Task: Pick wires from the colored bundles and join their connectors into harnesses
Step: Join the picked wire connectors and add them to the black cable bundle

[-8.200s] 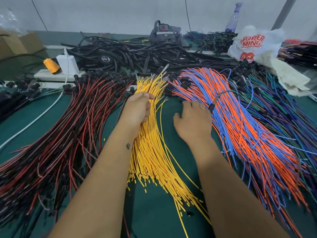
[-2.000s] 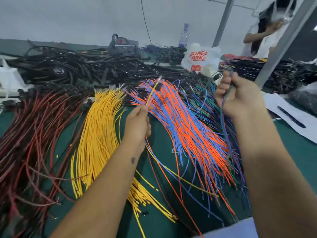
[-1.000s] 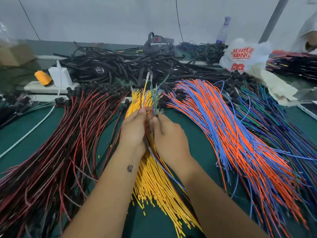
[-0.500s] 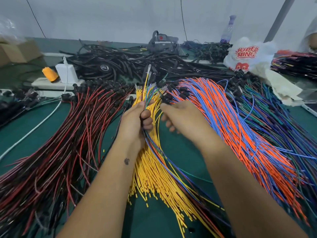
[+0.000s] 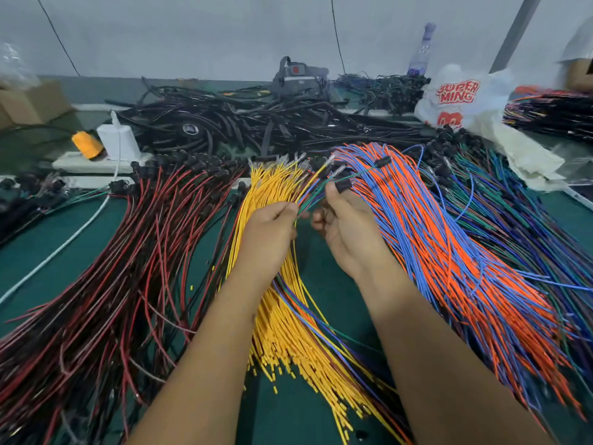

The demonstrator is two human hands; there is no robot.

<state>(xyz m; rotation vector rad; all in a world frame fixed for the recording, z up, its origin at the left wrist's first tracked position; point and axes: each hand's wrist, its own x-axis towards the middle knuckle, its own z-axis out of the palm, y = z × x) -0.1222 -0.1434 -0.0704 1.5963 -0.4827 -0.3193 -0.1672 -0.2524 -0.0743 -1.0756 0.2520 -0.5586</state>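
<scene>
My left hand (image 5: 271, 232) grips a small picked set of wires (image 5: 316, 184), yellow, blue and green, whose tips fan out up and to the right. My right hand (image 5: 345, 224) is beside it, thumb up against a black connector (image 5: 342, 187) on one of those wires, fingers curled. Both hands hover over the yellow wire bundle (image 5: 272, 187). The red-and-black bundle (image 5: 134, 268) lies to the left. To the right lies the orange-and-blue bundle (image 5: 449, 245), and beyond it the green-and-purple bundle (image 5: 513, 213). The held wires trail down between my forearms.
A heap of black cables (image 5: 244, 123) fills the back of the green table (image 5: 57, 239). A white power strip with a charger (image 5: 117, 144) and an orange plug (image 5: 86, 144) sits back left. A white plastic bag (image 5: 459, 97) and a bottle (image 5: 422, 49) stand back right.
My right hand has shifted from the wires near my left fist up to a black connector at the fanned tips. The left hand keeps its hold on the picked wires.
</scene>
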